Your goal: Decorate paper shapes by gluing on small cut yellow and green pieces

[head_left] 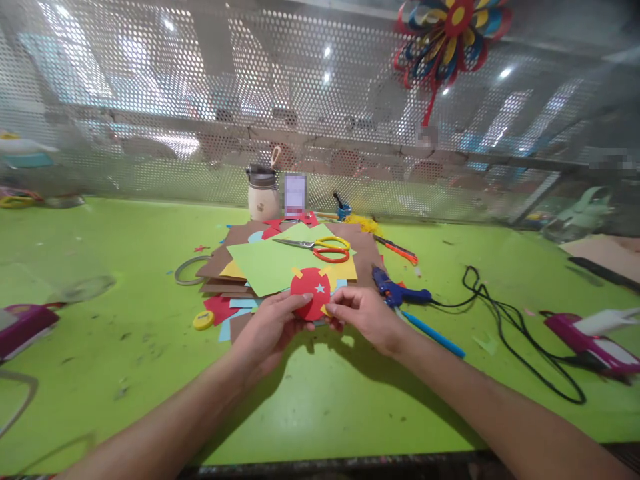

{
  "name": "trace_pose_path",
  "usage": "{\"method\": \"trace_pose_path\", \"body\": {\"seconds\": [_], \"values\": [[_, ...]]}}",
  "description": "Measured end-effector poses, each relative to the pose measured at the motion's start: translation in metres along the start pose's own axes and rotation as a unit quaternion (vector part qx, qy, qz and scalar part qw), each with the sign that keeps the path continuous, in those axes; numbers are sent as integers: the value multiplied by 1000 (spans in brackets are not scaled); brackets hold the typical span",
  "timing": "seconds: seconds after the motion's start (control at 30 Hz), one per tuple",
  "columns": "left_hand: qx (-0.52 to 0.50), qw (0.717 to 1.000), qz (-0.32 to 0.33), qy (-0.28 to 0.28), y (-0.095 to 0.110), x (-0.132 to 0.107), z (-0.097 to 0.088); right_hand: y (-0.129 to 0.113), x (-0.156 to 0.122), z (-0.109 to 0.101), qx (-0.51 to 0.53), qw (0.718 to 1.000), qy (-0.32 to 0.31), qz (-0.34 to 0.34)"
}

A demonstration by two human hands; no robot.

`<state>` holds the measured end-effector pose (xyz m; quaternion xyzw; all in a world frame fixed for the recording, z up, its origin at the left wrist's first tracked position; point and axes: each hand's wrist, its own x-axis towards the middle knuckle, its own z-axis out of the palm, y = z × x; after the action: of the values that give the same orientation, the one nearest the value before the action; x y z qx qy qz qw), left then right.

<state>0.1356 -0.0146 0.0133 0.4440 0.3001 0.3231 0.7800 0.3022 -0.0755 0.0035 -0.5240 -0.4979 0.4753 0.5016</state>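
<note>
A red paper disc (303, 288) with a pale star on it and yellow tabs at its upper edge is held up in front of me. My left hand (275, 317) grips it at the lower left, thumb on its face. At the disc's lower right edge, my right hand (363, 313) pinches a small yellow paper piece (325, 310). Just behind lie green paper sheets (255, 263) on a stack of brown cardboard (367, 250). Scissors (320, 247) with yellow and orange handles rest on the green paper.
Right of the stack sits a blue glue gun (400, 291) with a looping black cord (505, 320), beside a blue stick (433, 335). A yellow tape roll (203, 320) lies left. A bottle (263, 193) stands at the back, before a perforated metal screen (175, 133). Purple tools (595, 340) flank the green table.
</note>
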Motion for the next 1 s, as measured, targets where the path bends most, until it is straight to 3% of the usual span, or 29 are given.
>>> {"method": "trace_pose_path", "body": {"seconds": [1.0], "values": [[51,998,-16,-15,-3,1,-2,-1,-1,-2,-3,1000,-16,-10]]}}
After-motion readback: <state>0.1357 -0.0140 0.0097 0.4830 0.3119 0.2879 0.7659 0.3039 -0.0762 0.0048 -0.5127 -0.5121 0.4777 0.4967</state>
